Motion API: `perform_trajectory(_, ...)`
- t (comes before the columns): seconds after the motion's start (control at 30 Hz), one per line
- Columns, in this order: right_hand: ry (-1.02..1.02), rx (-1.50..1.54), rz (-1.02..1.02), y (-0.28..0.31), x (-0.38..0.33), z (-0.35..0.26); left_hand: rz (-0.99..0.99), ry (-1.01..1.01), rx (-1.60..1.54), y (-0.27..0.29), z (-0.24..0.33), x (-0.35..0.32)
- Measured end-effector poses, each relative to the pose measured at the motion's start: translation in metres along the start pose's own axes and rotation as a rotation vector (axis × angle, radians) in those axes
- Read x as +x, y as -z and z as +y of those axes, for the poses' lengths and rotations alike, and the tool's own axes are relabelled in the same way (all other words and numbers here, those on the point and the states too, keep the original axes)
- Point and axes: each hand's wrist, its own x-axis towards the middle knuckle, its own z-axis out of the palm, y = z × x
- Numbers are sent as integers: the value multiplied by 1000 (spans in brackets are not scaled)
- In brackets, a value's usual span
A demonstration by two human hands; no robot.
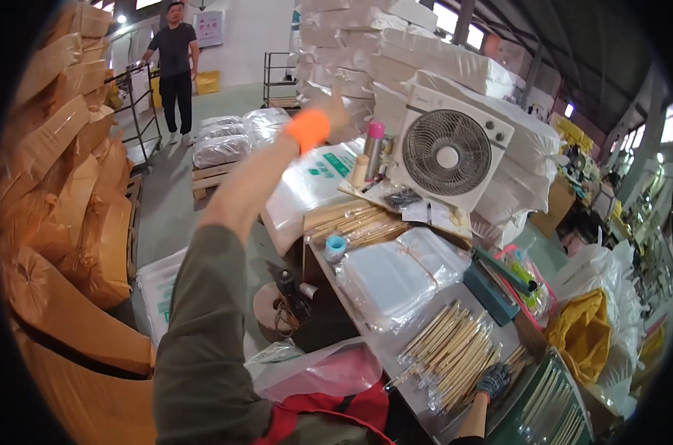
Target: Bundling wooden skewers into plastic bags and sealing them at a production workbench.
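Observation:
My left arm stretches far out with an orange wristband, and my left hand [338,117] is raised in front of stacked white packages. It is blurred, but at least one finger points up and nothing shows in it. On the table, my right hand [493,380] wears a dark grey knit glove and lies at the right edge of a pile of thin wooden sticks [448,345], many in clear wrapping. Its fingers look loosely spread; whether they touch a stick is hard to make out. Behind the pile lies a stack of clear plastic bags [388,278].
A box fan [448,156] stands at the table's back beside a pink-capped bottle [373,148]. A blue-grey sealer-like device [492,293] and a green bin of sticks [551,408] are at right. Orange sacks [77,237] line the left. A person [175,67] stands by a cart [140,111].

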Motion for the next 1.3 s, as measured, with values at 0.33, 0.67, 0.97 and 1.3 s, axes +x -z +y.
perform_trajectory(0.33, -165, 89, -241, 43, -12, -43, -307, -585, -51, 27, 20, -51)
perform_trajectory(0.67, 301, -65, 230, 128, -5, -1, -923, -957, -692, -184, 156, -364)
perform_trajectory(0.97, -277, -188, 444, 197, 21, 198, -842, -786, -757, -259, 220, -421)
perform_trajectory(1.3, -451, 133, 51, 159, 4, 195, -838, -1314, -689, -208, 182, -420)
